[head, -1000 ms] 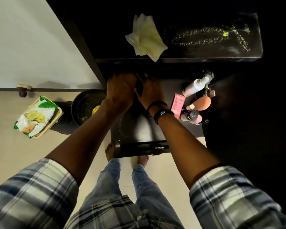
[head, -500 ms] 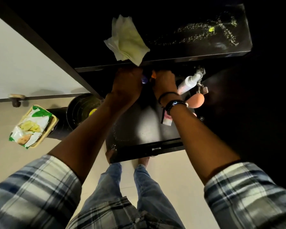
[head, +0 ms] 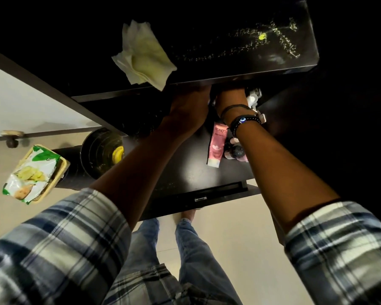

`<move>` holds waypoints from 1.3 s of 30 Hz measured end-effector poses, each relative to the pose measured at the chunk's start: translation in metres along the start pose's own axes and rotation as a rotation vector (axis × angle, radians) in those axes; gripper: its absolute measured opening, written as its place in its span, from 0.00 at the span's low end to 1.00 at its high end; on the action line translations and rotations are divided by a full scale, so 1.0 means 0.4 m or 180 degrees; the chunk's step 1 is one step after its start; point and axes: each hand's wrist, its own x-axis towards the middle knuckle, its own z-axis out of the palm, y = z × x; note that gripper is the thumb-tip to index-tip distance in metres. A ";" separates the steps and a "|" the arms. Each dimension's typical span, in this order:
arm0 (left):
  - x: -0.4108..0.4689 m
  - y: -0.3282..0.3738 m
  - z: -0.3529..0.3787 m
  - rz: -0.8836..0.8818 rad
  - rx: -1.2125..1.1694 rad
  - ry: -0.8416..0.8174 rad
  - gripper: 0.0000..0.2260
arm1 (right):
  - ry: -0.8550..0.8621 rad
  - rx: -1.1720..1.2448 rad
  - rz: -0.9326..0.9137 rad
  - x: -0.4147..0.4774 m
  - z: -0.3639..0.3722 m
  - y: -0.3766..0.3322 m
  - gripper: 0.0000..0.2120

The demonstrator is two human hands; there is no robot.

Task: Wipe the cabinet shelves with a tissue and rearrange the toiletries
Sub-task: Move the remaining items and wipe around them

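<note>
A crumpled pale-yellow tissue [head: 143, 58] lies on the dark upper shelf [head: 218, 69], overhanging its front edge. My left hand [head: 189, 108] and right hand [head: 229, 100] reach side by side under that edge, above the lower shelf [head: 185, 170]; their fingers are hidden, with something small and pale between them. A pink tube [head: 217, 144] lies flat on the lower shelf beside my right wrist. A white pump bottle [head: 252, 97] stands just right of my right hand. Small dark-capped bottles [head: 235, 151] sit partly under my right forearm.
A beaded chain [head: 262, 40] is spread over the right of the upper shelf. On the floor at left stand a black bin [head: 101, 150] and a basket holding a green-and-white packet [head: 35, 172]. A white cabinet door with a knob [head: 11, 135] is further left.
Both hands have moved up and back, deeper under the upper shelf. The pink tube now lies in plain view on the lower shelf, and my head has tilted.
</note>
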 end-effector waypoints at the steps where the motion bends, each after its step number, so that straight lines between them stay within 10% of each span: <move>1: 0.002 -0.006 0.008 0.0159 -0.0106 0.0401 0.17 | -0.0032 -0.0029 0.0053 0.019 0.014 -0.002 0.17; 17: -0.101 -0.081 0.014 0.0169 -0.0536 0.0831 0.23 | 0.1467 0.0983 -0.0206 -0.170 -0.011 -0.013 0.07; 26: -0.278 -0.154 -0.037 -0.0007 -0.1312 0.0793 0.22 | 0.2859 0.1703 -0.1651 -0.390 -0.083 -0.165 0.08; 30: -0.327 -0.183 -0.047 -0.0276 -0.1100 0.0792 0.21 | 0.2438 0.0966 -0.2046 -0.340 -0.112 -0.214 0.27; 39: -0.419 -0.253 -0.020 -0.0600 -0.1049 0.0768 0.20 | 0.2740 0.1246 -0.2672 -0.381 0.007 -0.221 0.15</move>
